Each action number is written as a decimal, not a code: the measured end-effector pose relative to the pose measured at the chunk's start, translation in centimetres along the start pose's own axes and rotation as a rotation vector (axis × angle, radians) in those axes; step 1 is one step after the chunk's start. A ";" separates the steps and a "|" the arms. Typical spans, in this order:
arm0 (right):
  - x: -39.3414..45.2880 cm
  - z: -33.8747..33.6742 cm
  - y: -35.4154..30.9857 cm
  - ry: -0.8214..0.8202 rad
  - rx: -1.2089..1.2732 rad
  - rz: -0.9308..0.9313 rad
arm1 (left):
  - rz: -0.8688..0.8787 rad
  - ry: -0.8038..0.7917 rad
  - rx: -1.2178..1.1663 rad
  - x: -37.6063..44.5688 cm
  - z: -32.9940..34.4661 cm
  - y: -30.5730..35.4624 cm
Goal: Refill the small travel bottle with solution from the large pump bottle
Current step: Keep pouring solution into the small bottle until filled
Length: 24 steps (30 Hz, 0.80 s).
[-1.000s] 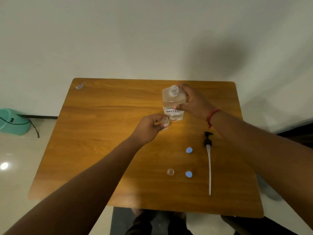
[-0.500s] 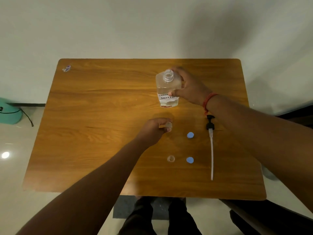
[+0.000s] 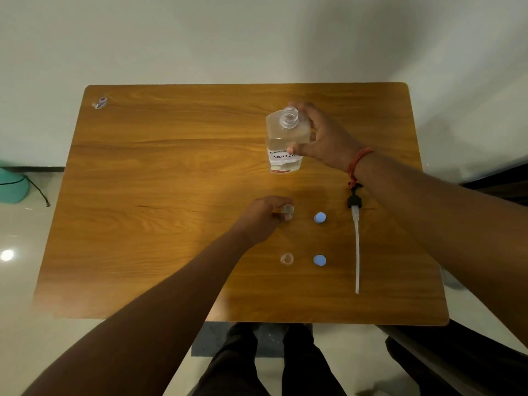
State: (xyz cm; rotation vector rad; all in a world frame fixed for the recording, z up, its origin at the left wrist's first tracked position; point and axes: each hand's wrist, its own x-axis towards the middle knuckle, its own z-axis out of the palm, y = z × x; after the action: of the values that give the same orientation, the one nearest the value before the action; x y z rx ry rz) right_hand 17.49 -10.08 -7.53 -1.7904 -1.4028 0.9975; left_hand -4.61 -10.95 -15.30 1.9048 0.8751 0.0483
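The large clear bottle (image 3: 283, 141) with a white handwritten label stands upright on the wooden table (image 3: 171, 172), its neck open and its pump removed. My right hand (image 3: 323, 138) grips its right side. My left hand (image 3: 263, 218) holds a small clear travel bottle (image 3: 287, 210) upright on the table, nearer to me than the large bottle. A second small clear bottle (image 3: 287, 258) stands uncapped closer to me. The black pump head with its long white tube (image 3: 356, 241) lies on the table to the right.
Two blue caps (image 3: 320, 217) (image 3: 319, 260) lie right of the small bottles. A small wrapper (image 3: 100, 102) sits at the table's far left corner. A teal object (image 3: 11, 187) with a cable rests on the floor at left. My legs show below the near edge.
My left hand has brought the small bottle away from the large bottle and down onto the table beside a blue cap. My right hand keeps its hold on the large bottle.
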 end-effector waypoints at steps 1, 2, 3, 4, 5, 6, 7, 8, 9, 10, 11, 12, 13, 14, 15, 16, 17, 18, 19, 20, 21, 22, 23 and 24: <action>-0.1 0.0 0.0 -0.005 0.004 0.000 | -0.003 -0.004 0.012 0.0 0.0 0.0; -0.1 0.0 0.1 -0.008 0.006 0.000 | -0.008 -0.006 0.020 -0.1 0.0 0.1; -0.1 0.1 0.1 -0.011 0.006 0.002 | -0.012 -0.005 0.020 -0.1 -0.1 0.1; -0.1 0.1 0.2 -0.014 0.008 0.008 | -0.015 -0.006 0.008 -0.1 0.0 0.1; -0.2 0.1 0.2 -0.018 0.010 0.017 | -0.018 -0.010 -0.003 -0.1 0.0 0.1; -0.2 0.1 0.3 -0.021 0.009 0.027 | -0.020 -0.017 -0.005 -0.2 0.0 0.1; -0.3 0.2 0.3 -0.023 0.005 0.035 | -0.019 -0.023 0.004 -0.2 0.0 0.1; -0.4 0.2 0.4 -0.023 -0.001 0.038 | -0.022 -0.031 0.006 -0.2 -0.1 0.1; -0.5 0.2 0.4 -0.022 -0.004 0.041 | -0.028 -0.038 -0.014 -0.3 -0.1 0.1; -0.6 0.2 0.5 -0.020 -0.004 0.046 | -0.038 -0.041 -0.052 -0.3 -0.1 0.0; -0.6 0.2 0.6 -0.017 0.001 0.051 | -0.047 -0.041 -0.079 -0.4 -0.1 -0.1; -0.7 0.2 0.6 -0.015 0.008 0.054 | -0.051 -0.037 -0.091 -0.5 -0.2 -0.2; -0.8 0.2 0.7 -0.013 0.012 0.055 | -0.052 -0.034 -0.092 -0.6 -0.2 -0.3; -0.8 0.2 0.8 -0.012 0.015 0.056 | -0.060 -0.038 -0.106 -0.7 -0.3 -0.3; -0.9 0.2 0.8 -0.012 0.017 0.056 | -0.072 -0.045 -0.132 -0.8 -0.4 -0.3; -1.0 0.2 0.9 -0.011 0.022 0.056 | -0.086 -0.050 -0.165 -0.9 -0.5 -0.3; -1.2 0.2 0.9 -0.010 0.027 0.057 | -0.099 -0.048 -0.201 -1.1 -0.6 -0.3; -1.3 0.1 0.9 -0.005 0.034 0.062 | -0.117 -0.033 -0.237 -1.4 -0.7 -0.2; -1.5 0.1 0.9 0.003 0.040 0.067 | -0.139 -0.006 -0.267 -1.8 -0.8 -0.2; -1.7 0.1 0.9 0.015 0.045 0.071 | -0.160 0.026 -0.290 -2.4 -0.9 -0.2; -2.0 0.1 0.9 0.025 0.050 0.071 | -0.171 0.055 -0.306 -3.1 -1.0 -0.2; -2.2 0.2 1.0 0.036 0.057 0.071 | -0.173 0.074 -0.319 -4.0 -1.0 -0.3; -2.4 0.3 1.1 0.045 0.063 0.071 | -0.166 0.079 -0.332 -5.0 -0.9 -0.4; -2.6 0.4 1.1 0.054 0.066 0.070 | -0.154 0.070 -0.342 -6.1 -0.7 -0.5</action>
State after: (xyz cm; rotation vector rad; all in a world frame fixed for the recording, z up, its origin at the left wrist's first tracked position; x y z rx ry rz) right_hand 17.31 -12.87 -8.26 -1.8154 -1.2674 1.0124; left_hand -9.65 -13.83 -13.34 1.5223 0.9899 0.1620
